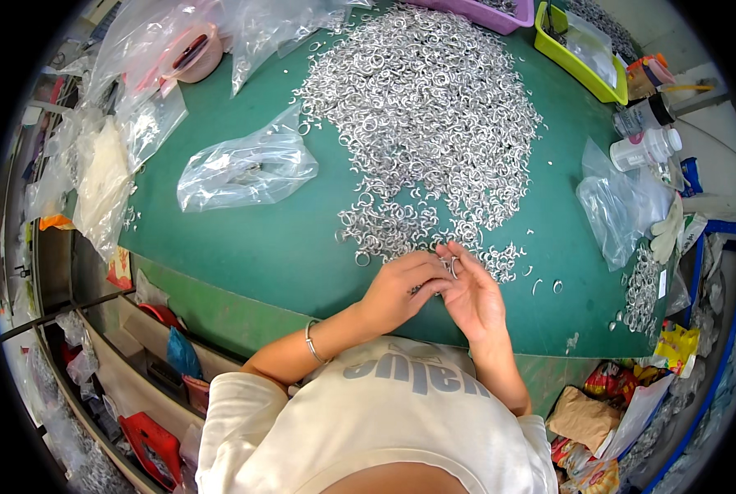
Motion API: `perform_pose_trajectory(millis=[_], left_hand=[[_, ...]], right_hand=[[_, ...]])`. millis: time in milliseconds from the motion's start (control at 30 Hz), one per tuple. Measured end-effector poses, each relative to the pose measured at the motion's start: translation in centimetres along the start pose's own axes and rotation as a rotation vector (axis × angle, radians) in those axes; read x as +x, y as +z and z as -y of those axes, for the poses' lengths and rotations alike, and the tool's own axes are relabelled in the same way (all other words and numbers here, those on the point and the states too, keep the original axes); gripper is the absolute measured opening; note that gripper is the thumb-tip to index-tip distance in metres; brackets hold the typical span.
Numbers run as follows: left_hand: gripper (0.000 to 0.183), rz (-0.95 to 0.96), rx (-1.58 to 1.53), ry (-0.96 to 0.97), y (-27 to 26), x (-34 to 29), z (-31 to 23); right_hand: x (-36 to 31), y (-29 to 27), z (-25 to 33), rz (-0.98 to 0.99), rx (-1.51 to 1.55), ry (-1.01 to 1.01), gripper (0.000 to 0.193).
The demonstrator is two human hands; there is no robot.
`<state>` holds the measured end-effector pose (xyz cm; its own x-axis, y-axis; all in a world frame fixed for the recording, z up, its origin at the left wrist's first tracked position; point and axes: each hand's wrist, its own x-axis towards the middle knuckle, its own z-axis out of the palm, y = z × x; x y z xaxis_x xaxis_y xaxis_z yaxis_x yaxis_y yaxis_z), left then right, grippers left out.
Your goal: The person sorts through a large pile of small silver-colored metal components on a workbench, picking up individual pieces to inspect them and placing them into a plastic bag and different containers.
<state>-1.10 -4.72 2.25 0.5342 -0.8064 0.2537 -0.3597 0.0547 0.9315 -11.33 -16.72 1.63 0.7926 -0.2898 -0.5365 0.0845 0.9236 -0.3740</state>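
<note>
Off-white printed shirt (384,412), green table's (244,259) near edge: right hand (476,300) holds silver metal ring (453,266), left hand's (405,284) grip unclear; slackness could drop it!

We see heap of small rings (434,107): silvery metal, quite shiny. Under heap, tabletop (244,255) looks smooth, rather matt. Left of heap, clear bag (252,169): thin plastic, glossy, wrinkled. Right of heap, lime tray (580,76): smooth plastic. Below heap, we notice shirt (368,407) of matt cloth, bracelet (311,341) of shiny metal.
</note>
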Motion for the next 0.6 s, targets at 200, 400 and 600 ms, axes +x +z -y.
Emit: perform_pose_trajectory(millis=[200, 400, 600], left_hand=[[0.006, 0.059, -0.639, -0.394, -2.3, 0.0, -0.1], [0.006, -0.241, -0.286, -0.251, -4.4, -0.8, 1.2], [0.012, -0.292, 0.475, -0.117, -7.6, -1.3, 3.2]], right_hand=[[0.6, 0.2, -0.5, -0.02, 0.028, 0.002, 0.02], [0.7, 0.2, 0.3, 0.094, 0.098, 0.018, 0.014], [0.0, -1.5, 2.0, 0.277, 0.145, 0.07, 0.026]])
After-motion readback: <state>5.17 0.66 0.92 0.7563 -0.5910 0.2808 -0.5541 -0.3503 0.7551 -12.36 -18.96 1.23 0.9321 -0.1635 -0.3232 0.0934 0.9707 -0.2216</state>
